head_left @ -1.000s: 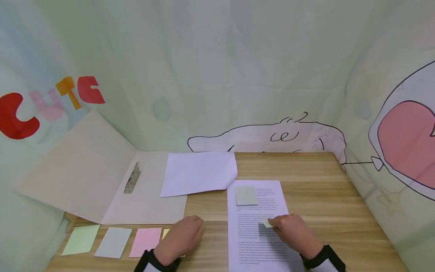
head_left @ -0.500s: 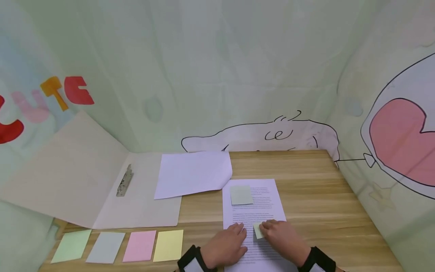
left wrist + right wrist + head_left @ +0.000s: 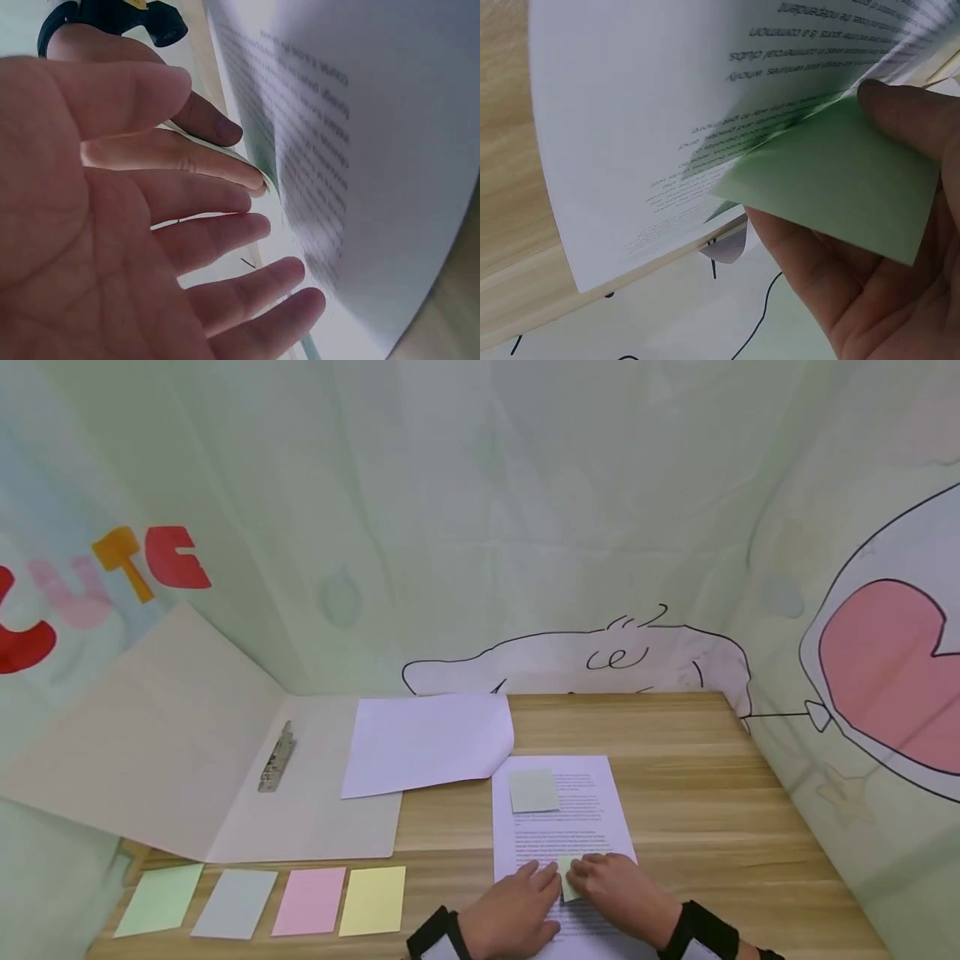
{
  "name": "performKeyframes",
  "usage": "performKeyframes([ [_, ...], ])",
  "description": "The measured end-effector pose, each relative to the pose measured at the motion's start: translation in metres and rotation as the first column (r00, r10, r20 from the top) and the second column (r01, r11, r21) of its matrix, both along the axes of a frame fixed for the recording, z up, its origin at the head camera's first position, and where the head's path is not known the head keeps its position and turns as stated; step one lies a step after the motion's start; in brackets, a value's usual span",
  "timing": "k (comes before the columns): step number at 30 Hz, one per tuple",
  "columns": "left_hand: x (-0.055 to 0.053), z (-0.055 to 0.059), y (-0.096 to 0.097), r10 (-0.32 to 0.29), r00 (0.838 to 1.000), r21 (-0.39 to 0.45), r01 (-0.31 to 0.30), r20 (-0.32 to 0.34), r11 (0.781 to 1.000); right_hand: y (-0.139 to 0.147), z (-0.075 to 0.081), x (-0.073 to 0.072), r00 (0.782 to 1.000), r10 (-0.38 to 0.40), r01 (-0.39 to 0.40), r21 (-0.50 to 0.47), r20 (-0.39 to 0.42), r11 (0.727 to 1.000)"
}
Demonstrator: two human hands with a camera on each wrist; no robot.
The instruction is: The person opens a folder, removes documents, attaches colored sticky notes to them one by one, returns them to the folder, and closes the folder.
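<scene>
A printed sheet [image 3: 510,843] lies on the wooden table, with a pale grey-green sticky note [image 3: 534,791] near its top left. Over the lower half of that sheet, my right hand [image 3: 626,897] pinches a light green sticky note [image 3: 840,180] between thumb and fingers; its far edge is close to the printed text. My left hand [image 3: 513,914] is just left of this note, fingers extended. In the left wrist view, the left fingers [image 3: 225,232] look loose and hold nothing. The head view cannot show whether they touch the paper.
Green [image 3: 159,900], grey [image 3: 234,904], pink [image 3: 309,902] and yellow [image 3: 372,902] sticky notes lie in a row at the front left. Behind them stands an open folder [image 3: 247,810] with a metal clip [image 3: 277,757]. A blank white sheet [image 3: 431,747] overlaps the folder's right edge.
My left hand has moved right, from beside the yellow note onto the printed sheet's area. The right hand, still pinching the light green note, has come slightly nearer to me.
</scene>
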State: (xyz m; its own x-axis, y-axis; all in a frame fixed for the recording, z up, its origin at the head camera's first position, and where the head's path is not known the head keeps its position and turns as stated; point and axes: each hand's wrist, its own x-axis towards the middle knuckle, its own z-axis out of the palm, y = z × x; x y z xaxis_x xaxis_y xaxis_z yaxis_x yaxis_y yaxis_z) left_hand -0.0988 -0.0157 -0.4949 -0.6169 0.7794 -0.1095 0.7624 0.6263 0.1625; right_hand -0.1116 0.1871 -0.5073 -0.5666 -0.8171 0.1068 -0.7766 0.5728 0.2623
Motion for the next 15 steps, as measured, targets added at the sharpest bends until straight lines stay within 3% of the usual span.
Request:
performKeyframes([
  [7,0.002,-0.002,0.006,-0.025,1.0,-0.045,0.025,0.002,0.999,0.002,-0.002,-0.001,0.999,0.039,-0.039,0.016,0.002,0.999],
  [15,0.007,-0.012,0.008,-0.038,0.991,-0.082,0.027,-0.132,0.996,0.003,-0.002,0.001,0.999,0.042,-0.042,-0.01,0.031,0.999],
])
